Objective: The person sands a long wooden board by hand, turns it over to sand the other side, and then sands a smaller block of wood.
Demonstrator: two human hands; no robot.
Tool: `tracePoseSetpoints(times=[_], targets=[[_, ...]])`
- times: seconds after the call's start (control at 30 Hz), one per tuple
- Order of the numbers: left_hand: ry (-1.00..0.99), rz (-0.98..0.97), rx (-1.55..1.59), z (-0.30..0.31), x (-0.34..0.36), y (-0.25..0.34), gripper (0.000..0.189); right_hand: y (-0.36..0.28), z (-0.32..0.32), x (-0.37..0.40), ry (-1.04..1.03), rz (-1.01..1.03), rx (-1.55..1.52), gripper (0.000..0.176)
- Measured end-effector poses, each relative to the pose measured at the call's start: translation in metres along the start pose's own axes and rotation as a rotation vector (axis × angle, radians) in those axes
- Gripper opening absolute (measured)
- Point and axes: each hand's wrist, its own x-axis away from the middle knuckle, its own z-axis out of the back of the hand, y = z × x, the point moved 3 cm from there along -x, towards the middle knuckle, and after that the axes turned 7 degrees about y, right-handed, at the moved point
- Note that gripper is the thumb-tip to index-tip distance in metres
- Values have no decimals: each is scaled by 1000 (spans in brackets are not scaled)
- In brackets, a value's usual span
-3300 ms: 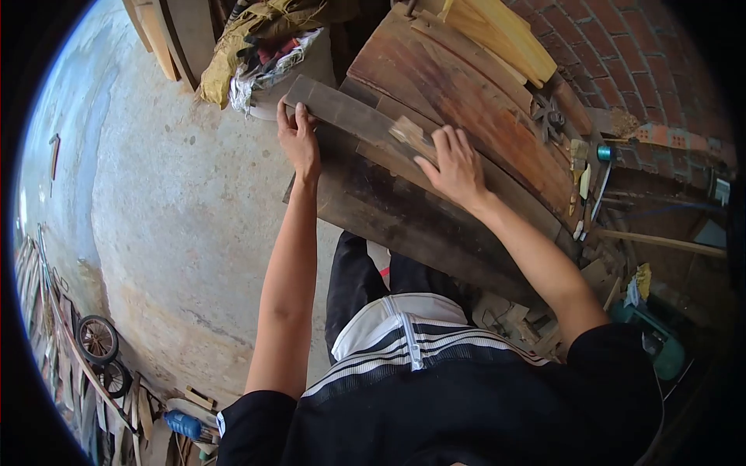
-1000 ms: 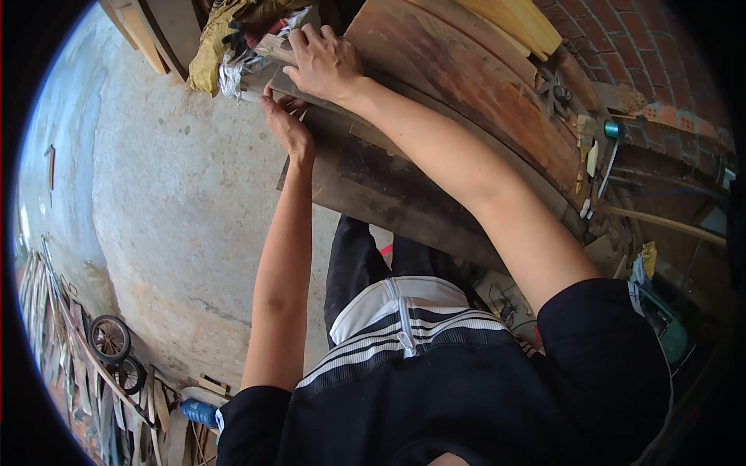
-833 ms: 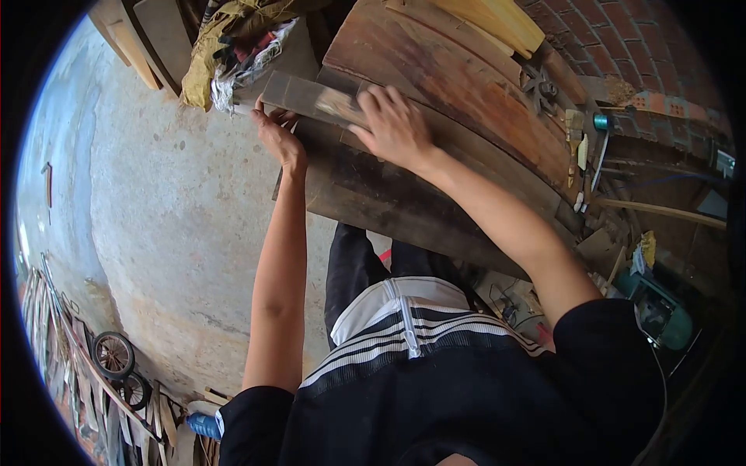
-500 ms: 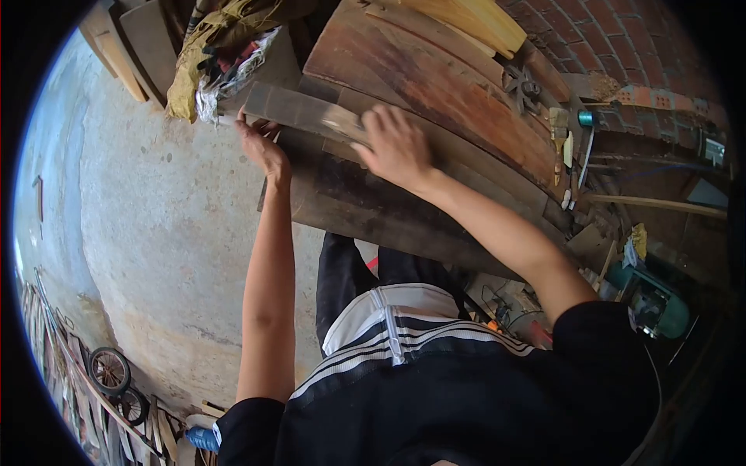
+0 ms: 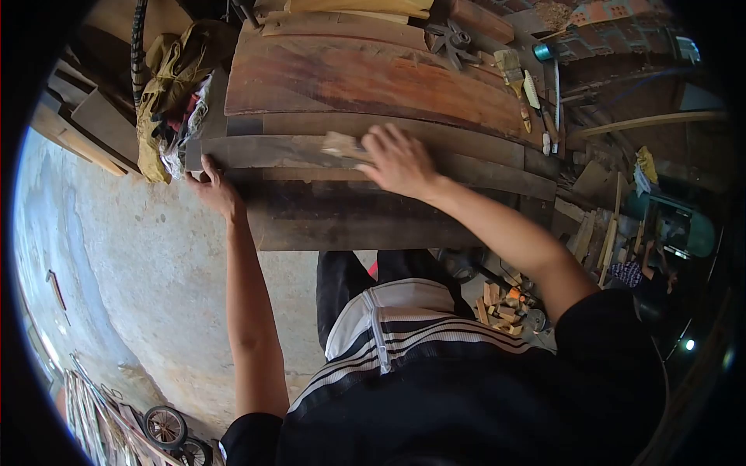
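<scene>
Right hand (image 5: pixel 400 161) grips pale block (image 5: pixel 342 146) on narrow board (image 5: pixel 260 152); left hand (image 5: pixel 214 191) grips board's left end, which needs steadying.

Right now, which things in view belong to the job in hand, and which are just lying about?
In the job:
narrow dark board, left hand at its end
pale-ended piece in the right hand, type unclear

Lying about:
paintbrush
teal spool
star-shaped metal part
spoked wheels
</scene>
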Motion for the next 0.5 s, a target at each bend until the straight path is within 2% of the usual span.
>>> tracePoseSetpoints(times=[0.03,0.07,0.13,0.2,0.4,0.43,0.5], targets=[[9,-35,-26,-1,-3,-4,75,29,7,34,52,4,84,49],[27,-38,-47,-2,-4,-7,77,54,20,64,13,-24,111,49],[48,-52,-86,-1,-5,-5,78,64,32,74,-22,-48,138,48],[47,-68,-130,-3,-2,-5,79,64,26,71,-36,13,121,47],[-13,59,33,-2,-4,-2,68,-65,-33,-66,192,104,6,44],[-43,31,103,-2,-4,-1,69,-70,-37,-75,250,116,13,43],[-38,65,46,1,-4,4,69,-57,-30,-57,242,113,-3,44]])
